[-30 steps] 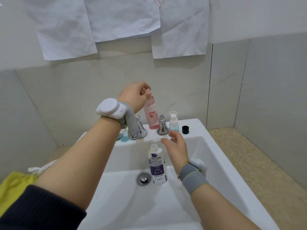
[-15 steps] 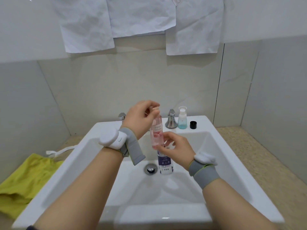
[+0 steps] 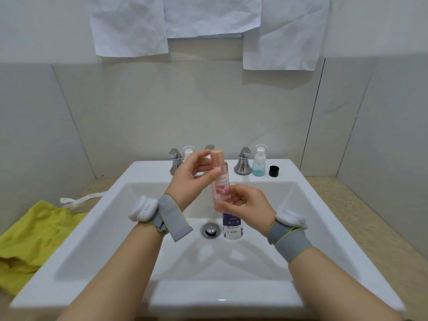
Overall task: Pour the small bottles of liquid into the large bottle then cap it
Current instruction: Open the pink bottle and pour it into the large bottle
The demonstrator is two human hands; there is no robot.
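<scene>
Both hands hold a small pink bottle upright over the sink.

The right hand (image 3: 243, 201) curls its fingers round the lower body of the pink bottle (image 3: 220, 186); the left hand (image 3: 193, 177) pinches it just under the rose-gold cap (image 3: 217, 154). The large bottle (image 3: 232, 225) stands in the sink (image 3: 324, 239) beside the drain (image 3: 210, 230), directly below. A blue pump bottle (image 3: 259, 162) and black cap (image 3: 274, 170) sit on the rear ledge.

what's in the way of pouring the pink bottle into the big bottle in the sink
The pink bottle is capped: its rose-gold cap is on. It is held upright in both hands, directly in front of the large bottle, whose mouth is hidden behind them, so I cannot tell if that is open.
</scene>
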